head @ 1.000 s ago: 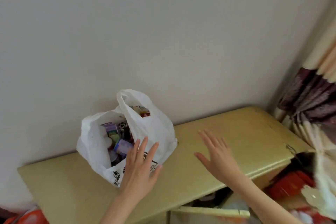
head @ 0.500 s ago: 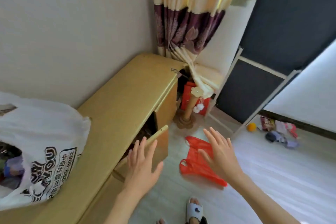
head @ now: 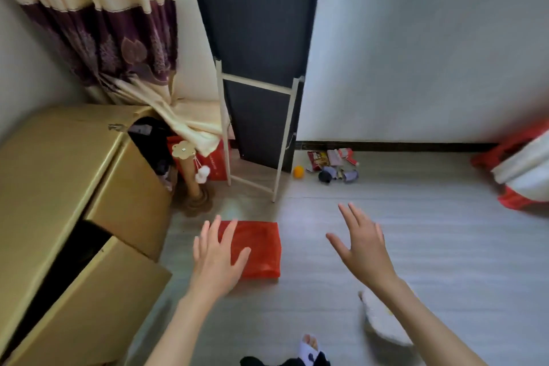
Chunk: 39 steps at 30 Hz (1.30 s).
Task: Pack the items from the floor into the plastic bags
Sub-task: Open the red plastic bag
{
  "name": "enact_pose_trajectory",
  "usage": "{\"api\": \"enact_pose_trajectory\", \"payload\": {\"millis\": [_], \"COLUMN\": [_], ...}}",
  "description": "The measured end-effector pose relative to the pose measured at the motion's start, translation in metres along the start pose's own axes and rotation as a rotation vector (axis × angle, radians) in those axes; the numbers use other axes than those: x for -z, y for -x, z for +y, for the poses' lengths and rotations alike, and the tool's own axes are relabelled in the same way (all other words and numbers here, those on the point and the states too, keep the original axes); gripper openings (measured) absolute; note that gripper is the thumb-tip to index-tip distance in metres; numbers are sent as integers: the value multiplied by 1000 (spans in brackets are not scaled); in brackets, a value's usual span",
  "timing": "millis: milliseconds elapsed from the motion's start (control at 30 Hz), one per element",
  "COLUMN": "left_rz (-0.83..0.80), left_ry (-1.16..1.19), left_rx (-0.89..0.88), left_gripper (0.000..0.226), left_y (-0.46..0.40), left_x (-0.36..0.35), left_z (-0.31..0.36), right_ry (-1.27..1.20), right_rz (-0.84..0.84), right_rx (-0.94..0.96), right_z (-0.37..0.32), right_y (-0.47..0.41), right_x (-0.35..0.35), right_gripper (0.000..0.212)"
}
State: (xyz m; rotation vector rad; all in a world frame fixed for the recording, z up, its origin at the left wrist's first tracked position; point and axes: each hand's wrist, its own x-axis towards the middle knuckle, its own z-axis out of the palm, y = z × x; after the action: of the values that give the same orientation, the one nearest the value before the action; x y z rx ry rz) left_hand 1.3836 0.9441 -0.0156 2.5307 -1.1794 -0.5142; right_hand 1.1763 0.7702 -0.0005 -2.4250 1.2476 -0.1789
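A flat red plastic bag [head: 258, 248] lies on the grey floor in front of me. My left hand [head: 217, 258] hovers over its left edge with fingers spread and holds nothing. Held out to the right of the bag, my right hand [head: 362, 249] has straight fingers and is empty too. Far off by the wall lies a small pile of items [head: 334, 165]: snack packets, dark and purple things. An orange ball [head: 298, 171] sits just left of that pile.
A yellow wooden cabinet [head: 59, 187] with open doors stands at the left. Behind it hang a curtain [head: 104, 38] and a dark folding frame [head: 258, 98]. A red and white bag [head: 520, 172] lies at the right edge. Something white [head: 383, 321] lies by my right forearm.
The view has swung right, away from the cabinet top and its filled white bag, toward the floor. Both hands stayed held out and empty; the red bag now lies under my left hand.
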Motion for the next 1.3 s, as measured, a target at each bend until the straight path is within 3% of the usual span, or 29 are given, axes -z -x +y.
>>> {"api": "enact_pose_trajectory", "payload": {"millis": [233,433,767,1100,1300], "left_rz": [-73,-175,-196,-263,-234], "left_ry": [33,-49,-91,-115,-64], "left_rx": [-138,-140,-145,-97,126], "left_gripper": [61,62,61,61,58], "left_y": [-55,-111,-292,-355,-348], "left_x": [-55,-85,-125,-166,-208], "left_z": [116,144,192,218,223], "right_ry": [27,9,18,1,30], "right_rz": [3,-55,-141,-254,-349], "right_rx": [-148,-259,-352,-258,-71], "right_z": [116,173,251,278,307], "right_y": [-18,-57,-210,-321,-374], "right_x": [47,49,58,47,24], "right_gripper": [65,64,64,65,67]}}
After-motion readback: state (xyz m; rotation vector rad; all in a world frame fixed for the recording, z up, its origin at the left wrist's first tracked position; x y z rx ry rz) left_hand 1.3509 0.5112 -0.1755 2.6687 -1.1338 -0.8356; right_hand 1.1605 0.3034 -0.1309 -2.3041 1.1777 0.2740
